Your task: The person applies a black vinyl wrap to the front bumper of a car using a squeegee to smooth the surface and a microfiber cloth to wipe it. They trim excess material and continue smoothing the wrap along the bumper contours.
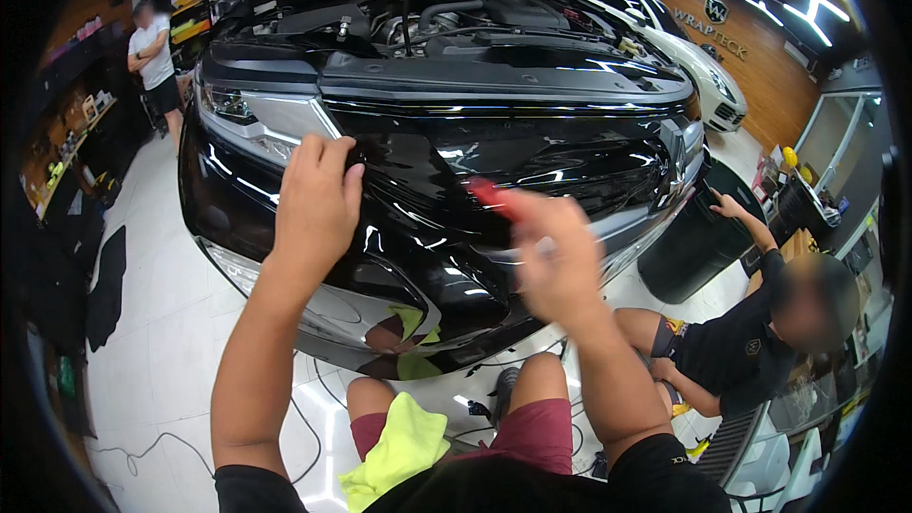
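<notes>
My left hand [318, 192] is closed, its fingers pinching the edge of a glossy black film [408, 163] just below the headlight [285, 119]. This film stretches to the right over the front of a black car, rippled and shiny. My right hand [560, 252] is smeared by motion and closed around a small red hand tool [489, 196], whose exact kind is too blurred to make out. The tool's tip is in front of the film. Below both hands is the car's glossy black bumper [456, 285]. A yellow-green cloth [399, 446] lies over my left thigh.
The open engine bay [437, 24] lies beyond the bumper. On the right, a co-worker [741, 342] sits low beside a black bin [698, 237], a hand on its rim. Another person [152, 52] stands far left. Cables [304, 423] trail across the floor. A white car [684, 52] is behind.
</notes>
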